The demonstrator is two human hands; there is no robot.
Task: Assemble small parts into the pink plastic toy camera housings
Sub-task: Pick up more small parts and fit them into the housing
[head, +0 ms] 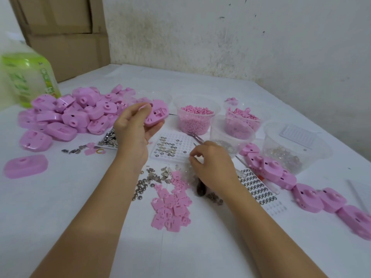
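Our forearms (96, 207) lead to hands held apart over the white surface (60, 227): left hand (132, 127) grips a pink housing (155, 115) lifted beside the heap of housings (66, 113), right hand (212, 165), lower, fingers curled, pinches tweezers (195, 137) by the tray (178, 136) of small metal discs (166, 147).

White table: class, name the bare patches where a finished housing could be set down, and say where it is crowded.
Free: the near-left table, below the lone housing; the near-right, between the right forearm and the housing row; the far strip behind the tubs. Crowded: the centre, around the pink plates and tray.
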